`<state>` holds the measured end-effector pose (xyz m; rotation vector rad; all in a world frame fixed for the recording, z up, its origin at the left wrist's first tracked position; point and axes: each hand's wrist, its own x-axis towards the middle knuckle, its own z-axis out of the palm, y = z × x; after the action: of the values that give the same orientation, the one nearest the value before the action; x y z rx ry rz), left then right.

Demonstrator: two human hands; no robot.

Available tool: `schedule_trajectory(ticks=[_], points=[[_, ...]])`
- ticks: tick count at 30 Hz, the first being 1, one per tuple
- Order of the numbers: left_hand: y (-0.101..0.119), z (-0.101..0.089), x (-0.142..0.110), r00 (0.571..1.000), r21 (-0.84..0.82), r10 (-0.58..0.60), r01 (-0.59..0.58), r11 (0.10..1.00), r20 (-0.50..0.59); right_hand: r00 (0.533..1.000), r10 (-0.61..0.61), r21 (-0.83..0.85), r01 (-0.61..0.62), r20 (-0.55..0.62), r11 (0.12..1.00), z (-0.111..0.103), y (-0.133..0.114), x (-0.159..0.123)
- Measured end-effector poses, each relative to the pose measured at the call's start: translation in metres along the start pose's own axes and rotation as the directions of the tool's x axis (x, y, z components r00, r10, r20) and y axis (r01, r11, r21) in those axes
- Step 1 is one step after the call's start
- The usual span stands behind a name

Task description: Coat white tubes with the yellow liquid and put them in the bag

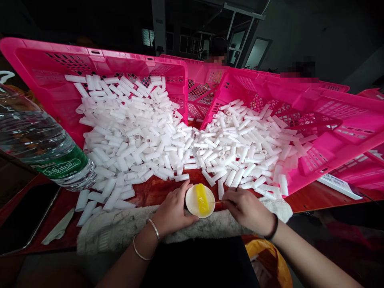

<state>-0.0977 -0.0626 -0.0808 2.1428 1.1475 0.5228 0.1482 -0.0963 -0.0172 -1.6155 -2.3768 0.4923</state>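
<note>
My left hand (176, 207) grips a small round white dish (191, 200) by its left side, just above the front edge of the table. A glossy yellow block (202, 199) lies lengthwise across the dish; its exact kind I cannot make out. In my right hand (248, 208), fingers pinched together, is a thin stick (212, 203) whose tip reaches the yellow block. Both wrists rest close to a grey fluffy towel (120, 228) along the table edge. Behind the dish spreads a large heap of short white plastic tubes (141, 132).
Pink crates (51, 80) lie tipped behind the tubes, another pink crate (345, 124) on the right. A water bottle (45, 136) leans in at left, above a dark phone (24, 214). Below right hangs a yellow bag (270, 252). People sit beyond the crates.
</note>
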Motion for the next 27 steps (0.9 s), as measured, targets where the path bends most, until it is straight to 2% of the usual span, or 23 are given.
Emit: schedule_trajectory(ticks=[3, 7, 10, 14, 17, 21, 27], points=[[0.0, 0.001, 0.0, 1.0, 0.01, 0.001, -0.001, 1.0, 0.004, 0.998, 0.067, -0.052, -0.066, 0.014, 0.996, 0.015, -0.016, -0.011], [-0.002, 0.002, 0.0, 1.0, 0.023, -0.001, 0.001, 1.0, 0.015, 0.994, 0.112, -0.009, -0.112, 0.009, 0.994, 0.031, -0.022, -0.015], [-0.003, 0.002, 0.0, 1.0, 0.027, -0.004, 0.003, 1.0, 0.017, 0.993, 0.116, 0.009, -0.116, 0.006, 0.993, 0.022, -0.022, -0.015], [-0.004, 0.003, 0.0, 1.0, 0.031, 0.005, -0.005, 1.0, 0.01, 0.989, 0.123, -0.123, -0.133, -0.084, 0.983, -0.006, -0.024, 0.001], [-0.004, 0.004, 0.0, 1.0, 0.028, 0.007, -0.007, 1.0, -0.005, 0.995, 0.043, -0.245, -0.065, -0.096, 0.967, -0.016, -0.027, 0.027], [-0.003, 0.002, 0.0, 1.0, 0.023, 0.002, -0.001, 1.0, -0.017, 0.996, -0.086, -0.399, 0.084, 0.012, 0.913, -0.016, -0.036, 0.057], [-0.003, 0.003, 0.001, 1.0, 0.012, 0.007, -0.007, 1.0, -0.007, 0.978, -0.169, -0.471, 0.206, 0.121, 0.858, -0.007, -0.048, 0.074]])
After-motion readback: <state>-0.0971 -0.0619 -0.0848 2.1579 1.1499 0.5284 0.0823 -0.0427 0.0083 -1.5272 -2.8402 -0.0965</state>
